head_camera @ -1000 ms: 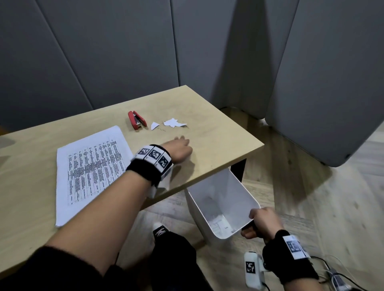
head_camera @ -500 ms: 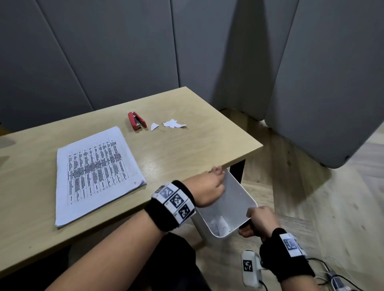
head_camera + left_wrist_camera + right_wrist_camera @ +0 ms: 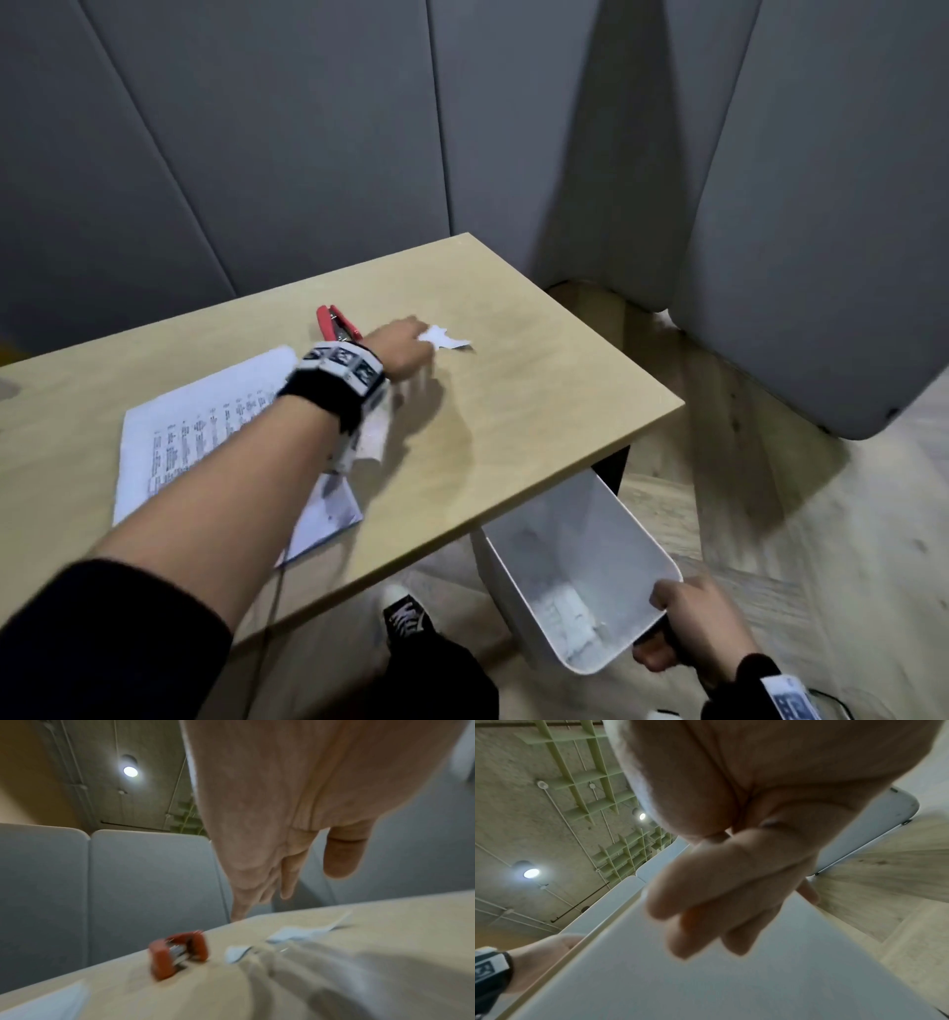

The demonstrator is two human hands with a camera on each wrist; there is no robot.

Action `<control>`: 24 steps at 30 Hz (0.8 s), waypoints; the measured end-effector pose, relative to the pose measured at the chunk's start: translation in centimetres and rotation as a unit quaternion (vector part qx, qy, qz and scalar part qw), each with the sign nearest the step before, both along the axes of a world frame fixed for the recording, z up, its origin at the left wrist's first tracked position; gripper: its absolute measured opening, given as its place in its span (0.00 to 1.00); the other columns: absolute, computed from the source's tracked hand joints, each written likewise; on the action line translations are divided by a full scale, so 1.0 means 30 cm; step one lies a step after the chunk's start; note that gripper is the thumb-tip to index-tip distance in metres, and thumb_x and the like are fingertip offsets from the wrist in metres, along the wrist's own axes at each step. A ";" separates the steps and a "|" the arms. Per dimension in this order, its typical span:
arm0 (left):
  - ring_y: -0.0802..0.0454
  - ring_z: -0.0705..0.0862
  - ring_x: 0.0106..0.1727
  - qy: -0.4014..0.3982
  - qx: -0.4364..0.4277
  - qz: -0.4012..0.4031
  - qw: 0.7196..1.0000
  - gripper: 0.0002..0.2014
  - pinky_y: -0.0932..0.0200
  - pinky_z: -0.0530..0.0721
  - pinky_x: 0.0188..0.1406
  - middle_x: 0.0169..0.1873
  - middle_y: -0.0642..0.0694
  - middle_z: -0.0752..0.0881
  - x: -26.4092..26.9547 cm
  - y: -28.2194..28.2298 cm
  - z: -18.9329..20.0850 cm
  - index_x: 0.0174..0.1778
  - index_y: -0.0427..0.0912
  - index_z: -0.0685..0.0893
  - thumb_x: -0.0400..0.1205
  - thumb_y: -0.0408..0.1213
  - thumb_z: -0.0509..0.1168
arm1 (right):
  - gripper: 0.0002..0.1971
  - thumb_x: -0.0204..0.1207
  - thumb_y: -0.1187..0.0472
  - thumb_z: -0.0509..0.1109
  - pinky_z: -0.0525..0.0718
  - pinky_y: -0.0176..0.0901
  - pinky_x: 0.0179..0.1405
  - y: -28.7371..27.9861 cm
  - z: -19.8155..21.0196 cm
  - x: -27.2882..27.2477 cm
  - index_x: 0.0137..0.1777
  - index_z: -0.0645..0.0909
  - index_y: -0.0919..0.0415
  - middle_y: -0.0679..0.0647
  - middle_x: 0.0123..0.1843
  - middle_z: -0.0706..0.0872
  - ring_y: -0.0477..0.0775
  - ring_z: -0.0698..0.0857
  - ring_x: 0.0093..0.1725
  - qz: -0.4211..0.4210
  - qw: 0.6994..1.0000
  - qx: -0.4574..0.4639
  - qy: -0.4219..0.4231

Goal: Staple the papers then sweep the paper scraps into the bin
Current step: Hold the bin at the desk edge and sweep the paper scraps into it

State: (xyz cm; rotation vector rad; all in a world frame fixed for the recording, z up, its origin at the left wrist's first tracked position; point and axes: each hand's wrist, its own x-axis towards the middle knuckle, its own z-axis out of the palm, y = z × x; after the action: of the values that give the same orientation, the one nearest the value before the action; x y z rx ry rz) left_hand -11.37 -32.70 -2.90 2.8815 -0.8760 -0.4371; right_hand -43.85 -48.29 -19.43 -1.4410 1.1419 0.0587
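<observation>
The white plastic bin [image 3: 580, 570] is tilted with its mouth just below the near edge of the pale wooden surface [image 3: 539, 390], probably so scraps can drop straight in. The right hand [image 3: 693, 624] grips its rim, fingers curled around the wall. The left hand [image 3: 403, 347], arm stretched forward, hangs over the torn white paper scraps [image 3: 447, 340] with fingers straight and together, empty, beside the red stapler [image 3: 334, 321]. The printed white papers [image 3: 205, 426] lie nearer the person.
</observation>
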 end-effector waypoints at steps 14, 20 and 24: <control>0.43 0.66 0.81 0.091 0.047 -0.073 0.992 0.22 0.61 0.63 0.76 0.82 0.37 0.66 -0.165 0.031 -0.061 0.78 0.31 0.68 0.88 0.34 0.52 | 0.12 0.72 0.76 0.58 0.83 0.50 0.19 -0.036 0.001 -0.016 0.43 0.79 0.88 0.79 0.23 0.84 0.72 0.86 0.19 -0.021 1.000 -0.008 0.007; 0.48 0.47 0.87 0.130 0.045 -0.199 0.970 0.27 0.56 0.49 0.85 0.86 0.41 0.47 -0.367 0.046 -0.100 0.84 0.37 0.56 0.88 0.36 0.51 | 0.11 0.72 0.77 0.58 0.83 0.50 0.19 -0.026 0.003 -0.028 0.41 0.79 0.89 0.80 0.23 0.84 0.72 0.85 0.19 -0.005 1.000 -0.001 0.001; 0.52 0.53 0.87 0.114 -0.055 -0.142 0.982 0.26 0.59 0.50 0.83 0.86 0.48 0.55 -0.222 0.020 -0.037 0.84 0.45 0.60 0.88 0.39 0.52 | 0.13 0.71 0.78 0.58 0.82 0.48 0.19 -0.029 0.002 -0.023 0.36 0.80 0.90 0.79 0.22 0.83 0.71 0.84 0.20 -0.002 1.000 -0.002 0.000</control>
State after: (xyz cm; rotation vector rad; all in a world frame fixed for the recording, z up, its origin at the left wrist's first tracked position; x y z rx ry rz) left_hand -18.04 -32.12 -4.00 2.5488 -1.2285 -0.7038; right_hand -44.55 -49.16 -19.37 -1.4426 1.1448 0.0545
